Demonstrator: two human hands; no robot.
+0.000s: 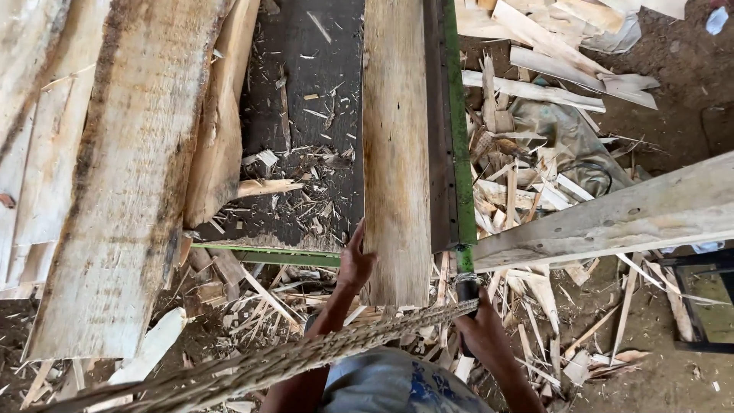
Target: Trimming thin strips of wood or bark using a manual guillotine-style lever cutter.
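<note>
A long pale plank (396, 145) lies lengthwise on a dark machine table (313, 99), against a green-edged fence (457, 138). My left hand (355, 260) presses flat against the plank's near left edge, fingers apart. My right hand (482, 325) is closed around a black handle (467, 289) at the near end of the green fence. A rough braided rope (306, 356) runs across below both hands, over my forearms.
Thick rough slabs with bark (130, 176) lean at the left. Another long board (612, 218) crosses at the right. Offcuts, splinters and shavings (527, 183) litter the dirt floor. A dark framed object (707, 302) stands at the right edge.
</note>
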